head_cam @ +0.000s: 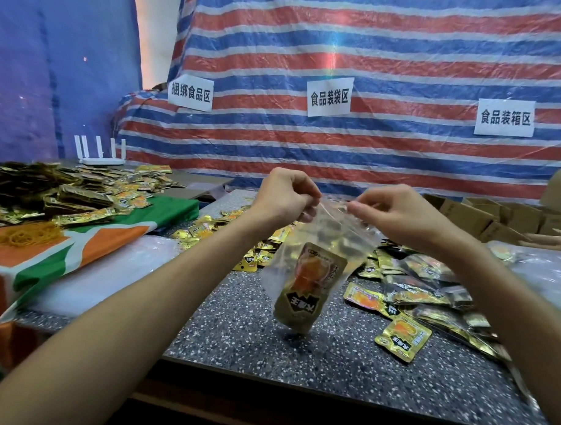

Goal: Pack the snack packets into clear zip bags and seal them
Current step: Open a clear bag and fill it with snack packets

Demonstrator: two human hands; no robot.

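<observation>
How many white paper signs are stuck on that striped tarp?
3. The left sign sits near the left edge of the striped tarp, the middle sign above the clear zip bag, the right sign above the cardboard boxes. Others may lie outside the view.

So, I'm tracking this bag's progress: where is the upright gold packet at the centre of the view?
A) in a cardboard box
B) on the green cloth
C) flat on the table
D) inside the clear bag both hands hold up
D: the gold packet hangs inside the clear zip bag, whose top edge the left hand and right hand pinch.
</observation>
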